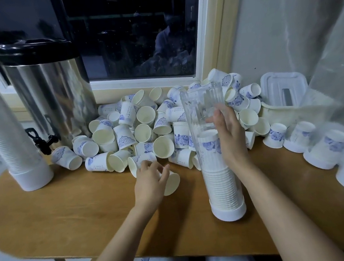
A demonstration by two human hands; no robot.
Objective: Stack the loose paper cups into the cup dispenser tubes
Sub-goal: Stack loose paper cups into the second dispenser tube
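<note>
A clear dispenser tube [202, 110] on a white base [229, 212] stands upright on the wooden table, about half full of stacked paper cups. My right hand [229, 133] rests against the tube's right side, fingers wrapped on it. A big heap of loose white paper cups with blue prints [143, 125] lies behind, against the window sill. At the heap's front edge, my left hand [149, 180] grips one cup lying on its side [172, 182], its mouth facing right.
A second tube filled with cups [1, 135] stands at the far left. Behind it is a steel drinks urn [52, 89] with a black tap. Upside-down cups [321, 150] line the right side, near a white lidded container [283, 88]. Bare wooden table [69, 215] lies in front.
</note>
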